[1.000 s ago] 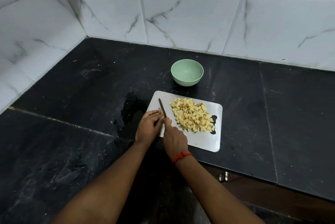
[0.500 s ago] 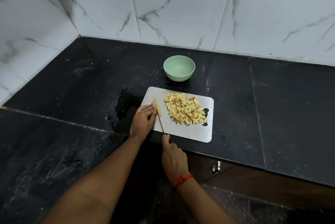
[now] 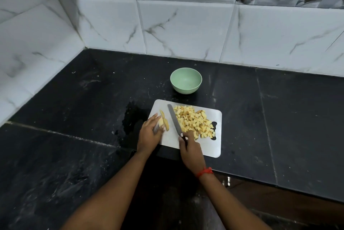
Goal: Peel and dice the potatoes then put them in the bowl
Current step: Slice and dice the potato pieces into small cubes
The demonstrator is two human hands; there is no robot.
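A grey cutting board is laid on the black bench, close to its front edge. A heap of diced potato is piled on the right half of the board. On the left half, a few uncut potato strips are seen, and the left hand is set against them with its fingers reaching forward. The fingertips are blurred, so it cannot be told whether the strips are pinched or only touched. A knife is held by its handle in the right hand, the fingers wrapped round it. The blade is pointed away from the person, between the strips and the heap. A red thread is worn on the right wrist. A pale green bowl is placed just behind the board, with no potato visible in it. A wet patch is seen on the bench left of the board.
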